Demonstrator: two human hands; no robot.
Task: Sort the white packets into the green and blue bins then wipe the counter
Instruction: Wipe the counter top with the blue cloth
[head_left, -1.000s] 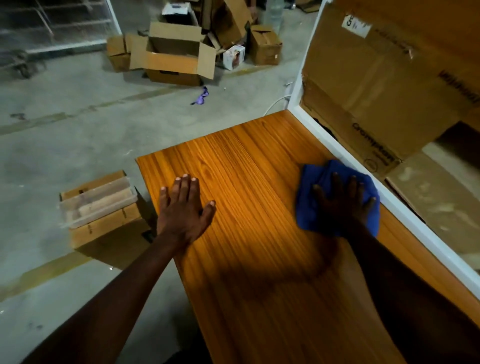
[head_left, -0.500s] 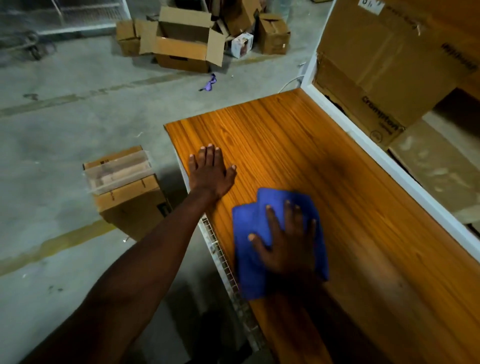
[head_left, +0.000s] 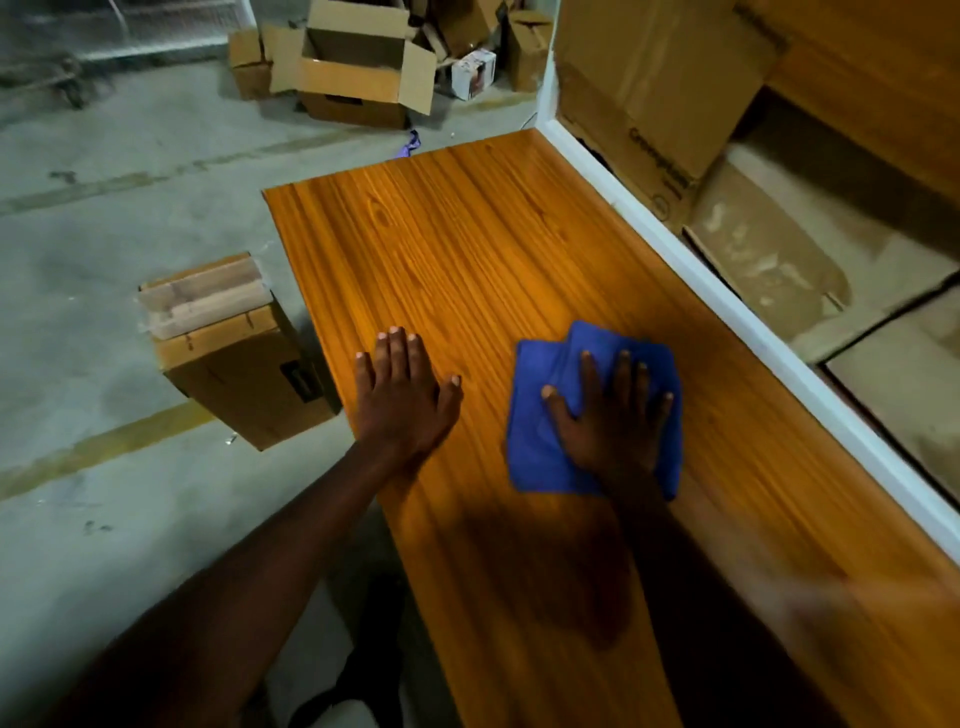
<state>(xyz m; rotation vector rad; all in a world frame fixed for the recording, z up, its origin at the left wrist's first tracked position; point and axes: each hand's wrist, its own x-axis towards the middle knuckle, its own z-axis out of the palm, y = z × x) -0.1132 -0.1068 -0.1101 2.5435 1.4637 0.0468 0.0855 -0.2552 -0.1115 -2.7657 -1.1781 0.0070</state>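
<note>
The orange wood-grain counter (head_left: 467, 249) runs from the far left corner toward me. A folded blue cloth (head_left: 535, 447) lies flat on it near the middle. My right hand (head_left: 610, 421) presses down on the cloth with fingers spread. My left hand (head_left: 402, 395) rests flat on the bare wood near the counter's left edge, fingers apart, holding nothing. No white packets and no green or blue bins are in view.
A white ledge (head_left: 727, 312) borders the counter's right side, with cardboard (head_left: 654, 98) stacked behind it. On the concrete floor to the left stands a cardboard box (head_left: 244, 364) with a clear tray on top. Open boxes (head_left: 363, 78) lie further back.
My right hand slid the cloth from the right side near the ledge to the counter's left edge, then back toward the middle. My left hand stayed flat near the left edge.
</note>
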